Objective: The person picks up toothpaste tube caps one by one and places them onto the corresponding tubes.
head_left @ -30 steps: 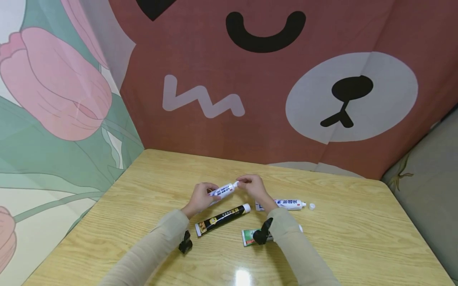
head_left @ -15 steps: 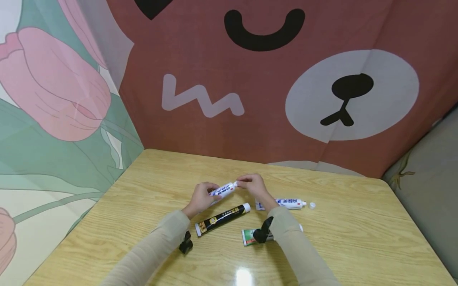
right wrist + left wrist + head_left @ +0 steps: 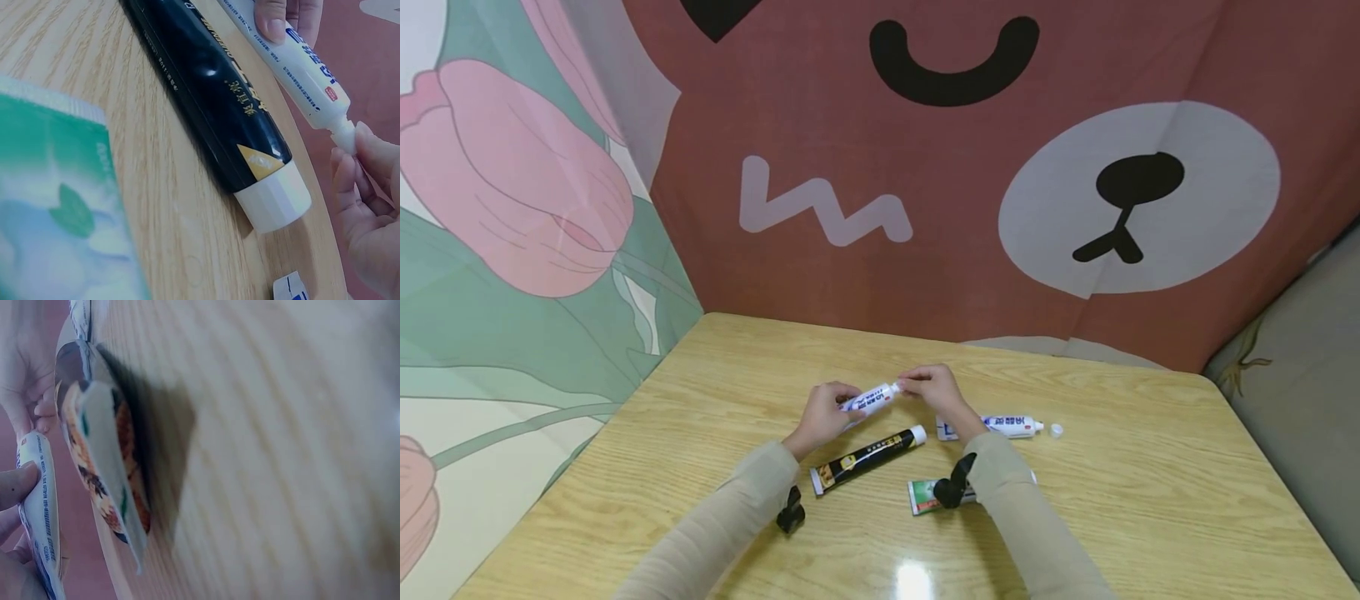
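Left hand (image 3: 822, 417): fingers gripping a white tube (image 3: 868, 402), held above the bench (image 3: 737, 367). Right hand (image 3: 936, 392): fingers pinching the tube's narrow tip (image 3: 343, 139). A black tube (image 3: 868, 461) (white-capped, lying flat) rests on the bench near the left hand.

Held white tube (image 3: 306, 75): smooth, glossy plastic was shown.
Black tube (image 3: 206, 87): glossy plastic was seen.
Black tube's cap (image 3: 275, 197): matt plastic was seen.
Tabletop (image 3: 1150, 500): wood grain was overlaid with glossy glare.
Wall hanging (image 3: 820, 292): matt, creased cloth was displayed.
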Motion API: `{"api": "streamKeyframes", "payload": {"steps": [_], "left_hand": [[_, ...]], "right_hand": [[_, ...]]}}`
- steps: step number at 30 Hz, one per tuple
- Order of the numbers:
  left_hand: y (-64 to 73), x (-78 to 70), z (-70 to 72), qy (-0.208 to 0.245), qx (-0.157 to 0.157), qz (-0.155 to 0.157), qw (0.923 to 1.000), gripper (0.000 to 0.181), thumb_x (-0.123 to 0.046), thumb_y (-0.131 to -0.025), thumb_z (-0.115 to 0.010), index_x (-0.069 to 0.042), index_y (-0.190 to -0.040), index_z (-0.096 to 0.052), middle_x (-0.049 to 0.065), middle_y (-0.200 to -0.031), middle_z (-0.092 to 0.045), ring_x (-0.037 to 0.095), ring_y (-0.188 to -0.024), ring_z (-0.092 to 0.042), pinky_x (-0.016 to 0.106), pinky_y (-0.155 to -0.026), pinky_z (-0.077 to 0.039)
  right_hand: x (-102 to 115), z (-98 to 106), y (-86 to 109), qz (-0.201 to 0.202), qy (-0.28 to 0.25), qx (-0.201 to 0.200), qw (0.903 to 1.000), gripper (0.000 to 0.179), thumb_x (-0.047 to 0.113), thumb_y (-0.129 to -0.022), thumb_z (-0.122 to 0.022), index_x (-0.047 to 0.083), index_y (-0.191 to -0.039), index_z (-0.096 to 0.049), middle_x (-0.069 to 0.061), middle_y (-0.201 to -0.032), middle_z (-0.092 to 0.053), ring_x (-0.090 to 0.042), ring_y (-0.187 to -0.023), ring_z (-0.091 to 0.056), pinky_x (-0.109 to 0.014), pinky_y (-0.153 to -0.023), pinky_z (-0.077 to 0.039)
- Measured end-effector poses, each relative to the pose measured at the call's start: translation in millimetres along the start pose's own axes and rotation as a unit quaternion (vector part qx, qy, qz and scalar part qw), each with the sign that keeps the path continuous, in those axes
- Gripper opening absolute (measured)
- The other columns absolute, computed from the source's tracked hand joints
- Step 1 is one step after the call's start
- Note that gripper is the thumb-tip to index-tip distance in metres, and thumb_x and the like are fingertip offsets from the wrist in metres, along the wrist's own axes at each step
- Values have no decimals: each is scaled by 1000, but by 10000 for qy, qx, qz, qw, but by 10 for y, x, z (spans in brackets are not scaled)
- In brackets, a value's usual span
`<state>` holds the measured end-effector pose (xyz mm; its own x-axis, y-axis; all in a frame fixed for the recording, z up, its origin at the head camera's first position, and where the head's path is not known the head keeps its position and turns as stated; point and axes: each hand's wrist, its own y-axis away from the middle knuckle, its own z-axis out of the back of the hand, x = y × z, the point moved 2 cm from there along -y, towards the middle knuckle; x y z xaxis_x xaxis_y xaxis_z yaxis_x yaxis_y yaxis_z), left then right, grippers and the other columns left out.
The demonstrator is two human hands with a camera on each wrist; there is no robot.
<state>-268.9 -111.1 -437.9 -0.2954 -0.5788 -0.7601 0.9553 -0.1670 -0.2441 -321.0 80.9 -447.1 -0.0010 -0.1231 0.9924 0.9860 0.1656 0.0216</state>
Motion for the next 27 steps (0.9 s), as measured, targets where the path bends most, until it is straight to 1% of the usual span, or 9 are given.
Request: {"api": "streamKeyframes", "payload": {"steps": [5, 9, 14, 16, 19, 21, 22, 25, 27], "left_hand": [[7, -2, -6, 37, 23, -32, 10000, 23, -2, -70, -76, 0, -93, -69, 12, -93, -66, 22, -83, -60, 35, -74, -49], [10, -12, -7, -26, 39, -23, 10000, 24, -2, -71, -76, 0, -93, -69, 12, -93, -66, 21, -84, -60, 34, -74, -49], [10, -40, -3, -33, 70, -55, 10000, 24, -2, -70, -76, 0, -94, -68, 12, -94, -65, 22, -84, -60, 34, -74, -49], [6, -44, 0, 21, 99, -68, 9999, 24, -2, -70, -75, 0, -94, -68, 12, -94, -66, 22, -84, -60, 34, -74, -50], [-3, -35, 8, 130, 139, -51, 9998, 24, -1, -70, -75, 0, -94, -68, 12, -93, -66, 21, -82, -61, 33, -73, -50], [-10, -27, 17, 213, 144, -4, 9997, 25, 0, -70, -75, 0, -94, -68, 12, -93, -66, 20, -81, -61, 32, -73, -50], [-12, -25, 23, 251, 140, 15, 9996, 24, 0, -70, -75, 0, -94, -68, 12, -92, -66, 19, -81, -61, 32, -72, -50], [-16, -21, 31, 339, 141, 59, 9993, 24, 0, -70, -75, 1, -93, -68, 12, -91, -67, 19, -79, -61, 32, -71, -50], [-18, -19, 32, 394, 147, 79, 9991, 24, 0, -70, -75, 1, -93, -69, 11, -90, -67, 18, -78, -61, 33, -71, -50]], "right_hand": [[-20, 2, -6, 90, 184, -47, 9998, 17, -3, -83, -61, -15, -95, -63, -13, -80, -66, -18, -65, -62, -32, -63, -52], [-8, 4, 13, 143, 647, -143, 9977, 17, 5, -84, -63, -11, -87, -67, -7, -70, -64, -11, -58, -54, -26, -57, -46], [2, 12, 39, 255, 1315, -272, 9906, 38, 23, -88, -61, -9, -66, -61, -1, -51, -49, -10, -47, -35, -23, -47, -30], [5, 5, 44, 332, 1483, -306, 9879, 45, 26, -89, -60, -10, -62, -58, 1, -47, -44, -10, -44, -32, -23, -46, -27], [7, -10, 51, 389, 1638, -367, 9851, 47, 29, -90, -58, -8, -61, -57, 2, -46, -42, -9, -43, -32, -23, -44, -27], [5, -21, 53, 351, 1580, -362, 9861, 45, 29, -90, -57, -7, -64, -59, 0, -49, -45, -10, -44, -35, -22, -45, -29], [-1, -25, 51, 308, 1450, -322, 9884, 42, 29, -90, -57, -7, -70, -62, 0, -53, -49, -9, -46, -39, -22, -46, -33], [-19, -25, 50, 156, 814, -118, 9965, 31, 23, -90, -58, -7, -93, -66, -7, -75, -62, -14, -57, -54, -25, -54, -44], [-23, -21, 56, 132, 398, 109, 9991, 28, 15, -90, -57, -7, -107, -62, -15, -93, -64, -24, -69, -60, -30, -62, -49]]}}
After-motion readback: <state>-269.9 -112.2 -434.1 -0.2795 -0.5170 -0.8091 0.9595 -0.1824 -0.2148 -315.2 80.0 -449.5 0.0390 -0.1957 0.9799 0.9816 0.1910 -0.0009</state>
